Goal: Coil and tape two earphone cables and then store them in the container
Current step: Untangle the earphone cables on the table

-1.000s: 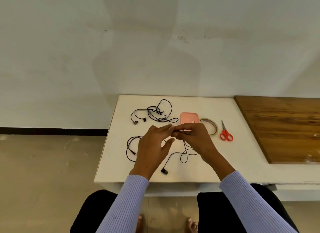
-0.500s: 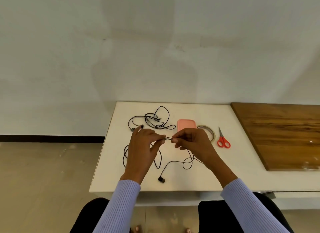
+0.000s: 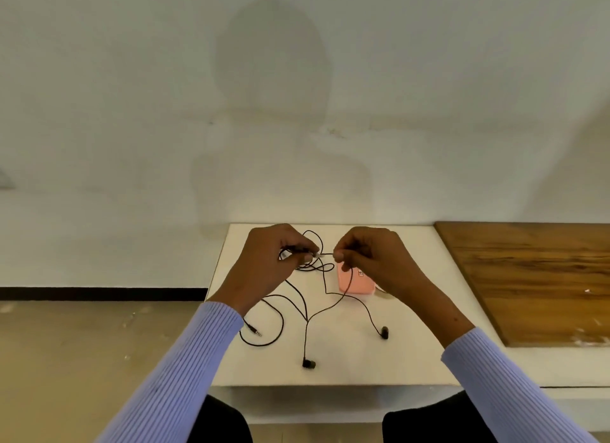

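A black earphone cable (image 3: 307,314) hangs from both my hands over the white table (image 3: 412,360). My left hand (image 3: 280,258) pinches one part of it and my right hand (image 3: 363,254) pinches another, with a short taut stretch between the fingertips. Its two earbuds (image 3: 309,364) (image 3: 384,332) and its jack plug (image 3: 254,329) lie on the table near the front. A second black cable (image 3: 313,244) lies tangled behind my left hand, mostly hidden. The pink container (image 3: 355,282) sits under my right hand. Only an edge of the tape roll (image 3: 384,294) shows.
A wooden board (image 3: 534,277) lies to the right of the white table. A plain wall rises just behind the table. The floor is to the left. My knees are below the table's front edge. The scissors are hidden behind my right arm.
My hands have risen and moved apart, pulling the cable straighter between them. The earbuds and plug now lie spread out on the table. The view has tilted and come closer.
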